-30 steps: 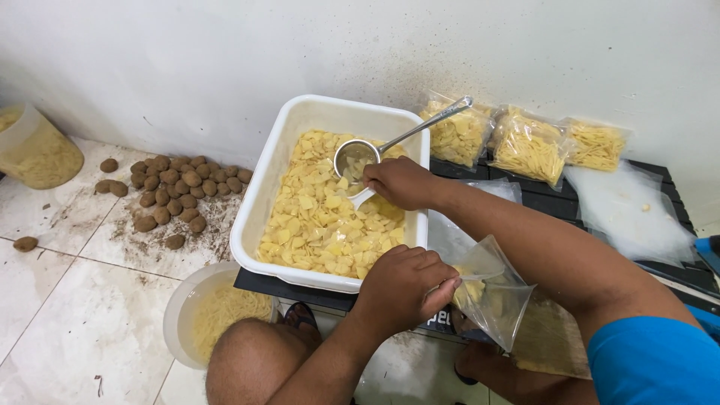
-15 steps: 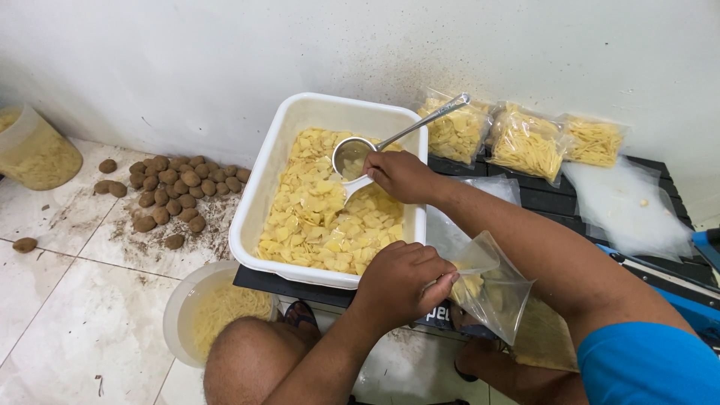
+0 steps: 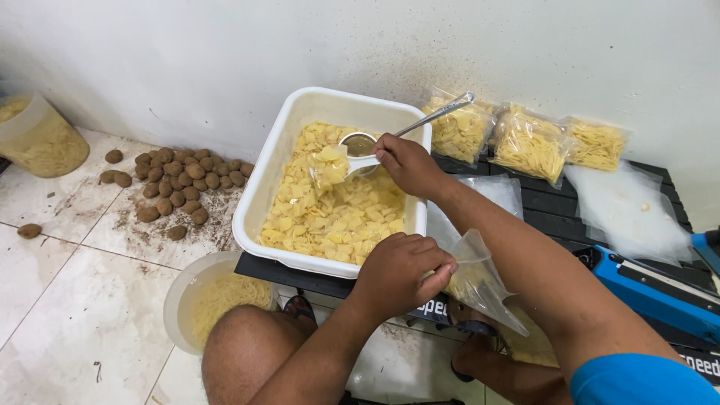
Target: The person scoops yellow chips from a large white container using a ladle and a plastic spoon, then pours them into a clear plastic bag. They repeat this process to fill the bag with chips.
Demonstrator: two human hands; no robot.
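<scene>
A white rectangular tub (image 3: 259, 195) holds thin yellow slices (image 3: 330, 217) in water. My right hand (image 3: 405, 161) grips a white scoop (image 3: 337, 163) heaped with slices, lifted just above the pile. A metal ladle (image 3: 360, 142) rests in the tub behind it, its handle pointing up to the right. My left hand (image 3: 397, 270) pinches the mouth of a clear plastic bag (image 3: 480, 281) by the tub's near right corner; the bag hangs partly filled.
Three filled bags (image 3: 529, 139) lean on the wall at the right, over a dark slatted stand (image 3: 555, 210). A blue sealer (image 3: 652, 289) lies far right. Small brown tubers (image 3: 176, 180) lie on the tiled floor left; a bucket (image 3: 191, 296) of yellow strips stands below.
My right hand has raised the white scoop out of the tub with a load of slices. My left hand and the bag have stayed in place.
</scene>
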